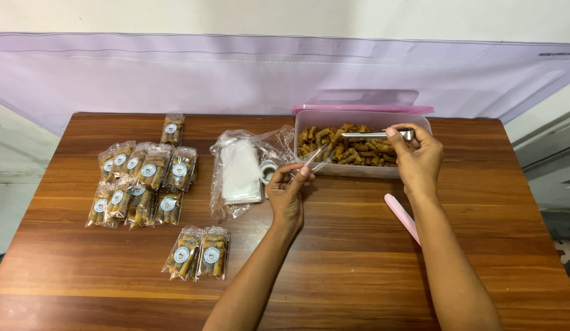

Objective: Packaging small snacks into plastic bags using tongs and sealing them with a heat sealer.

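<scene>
Tongs (377, 133): clamped in my right hand (416, 156), over the snack tub (420, 122). Small clear bag (315, 158): pinched between my left hand (288, 193) fingers beside the tub.

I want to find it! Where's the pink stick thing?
In the head view, the pink stick lies on the wooden table, just right of the right forearm, below the snack tub.

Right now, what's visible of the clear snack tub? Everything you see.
The tub is a rectangular, translucent plastic container, open, with its pink lid lying at its far rim. It sits on the wooden table, far right of middle, partly filled with small brown rolled snacks. The right hand holds metal tongs over it.
</scene>
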